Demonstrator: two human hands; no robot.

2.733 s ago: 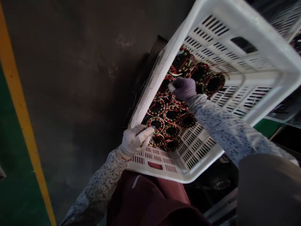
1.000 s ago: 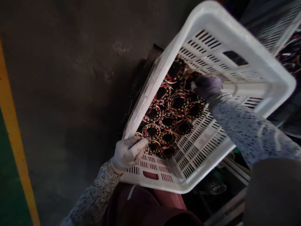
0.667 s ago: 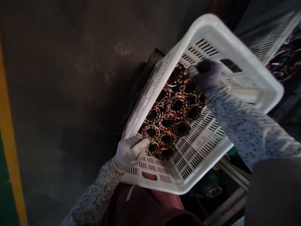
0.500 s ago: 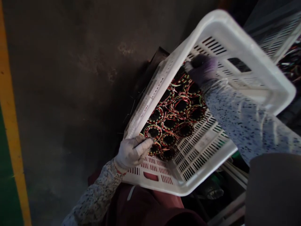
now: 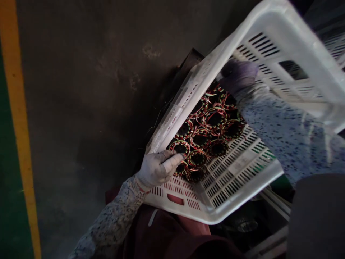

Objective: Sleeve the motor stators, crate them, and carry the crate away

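Note:
A white slotted plastic basket (image 5: 249, 181) stands tilted in view, holding several ring-shaped pieces (image 5: 199, 138) edged with red and yellow-green wire, dark in their middles. My left hand (image 5: 159, 167), in a whitish glove, reaches over the basket's near left corner. Its thumb and fingers are pressed together at the edge of the nearest rings; what lies between them is hidden. Deep at the far end of the basket is my right hand (image 5: 239, 73) in a purple-grey glove, close to the farthest rings. Its fingers are dark, blurred and partly covered, so their grip does not show.
Another white slotted basket (image 5: 335, 45) stands behind at the right. A dark grey floor (image 5: 81, 108) lies left, with a yellow stripe (image 5: 20, 118) and green area (image 5: 8, 187). A grey rounded object (image 5: 316, 216) fills the lower right, beside pale rails (image 5: 275, 203).
The whole view has shifted, so the basket and rings appear slightly farther right. My left hand stays at the near corner, my right hand at the far end.

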